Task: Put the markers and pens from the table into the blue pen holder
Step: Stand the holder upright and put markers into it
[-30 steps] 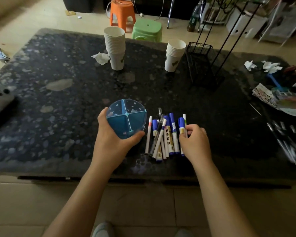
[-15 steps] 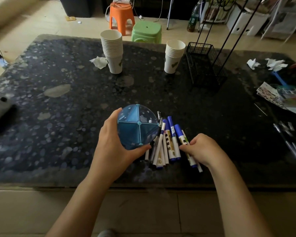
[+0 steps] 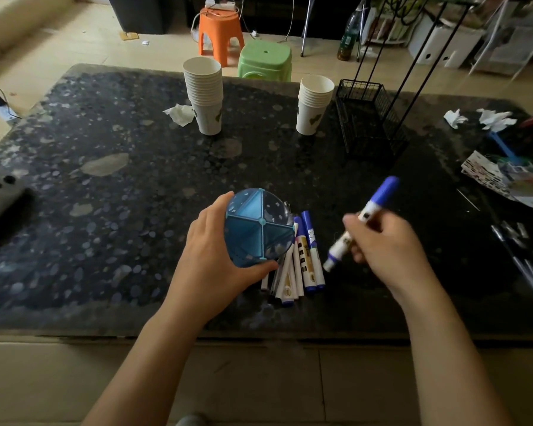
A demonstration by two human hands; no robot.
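While my left hand point(image 3: 216, 256) wraps the blue pen holder point(image 3: 259, 227) at frame center, steadying it with its open compartments toward me, loose markers point(image 3: 305, 259) lie on the bench point(image 3: 105, 195) just right. Further right, my right hand point(image 3: 382, 244) pinches one blue-capped marker point(image 3: 363, 216) aloft, tilted, near the holder.

One blue pen holder point(image 3: 259, 229), four compartments. One marker point(image 3: 363, 216) lifted in the right hand point(image 3: 382, 244). Pile of markers and pens point(image 3: 299, 262) beside the holder, count unclear. Two paper-cup stacks point(image 3: 205, 93) point(image 3: 314, 103), one wire basket point(image 3: 370, 118), two stools point(image 3: 219, 32) point(image 3: 265, 59), three crumpled tissues point(image 3: 179, 113) point(image 3: 454, 118) point(image 3: 496, 118).
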